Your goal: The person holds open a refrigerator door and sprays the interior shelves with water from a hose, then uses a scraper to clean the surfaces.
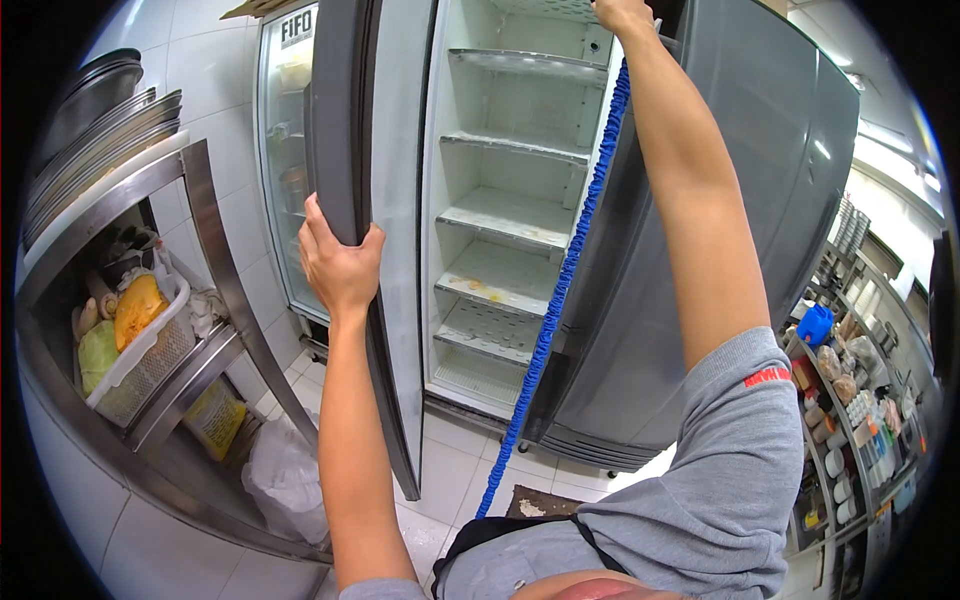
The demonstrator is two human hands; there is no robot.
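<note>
My left hand is closed on the edge of an open grey refrigerator door, its thumb on one side and fingers on the other. At the top of the view, my right hand is raised and closed at the upper end of a ribbed blue hose. The frame's edge cuts off part of this hand, and the fitting it grips is mostly hidden. From there the hose hangs slantwise past the open cabinet down toward my body. Bare shelves line the refrigerator's white interior; one has orange-yellow stains.
On the left stands a steel rack with stacked pans, a white vegetable basket and a plastic bag. Behind the door is a glass-front fridge. Crowded shelves stand right; a dark mat lies on the tiles.
</note>
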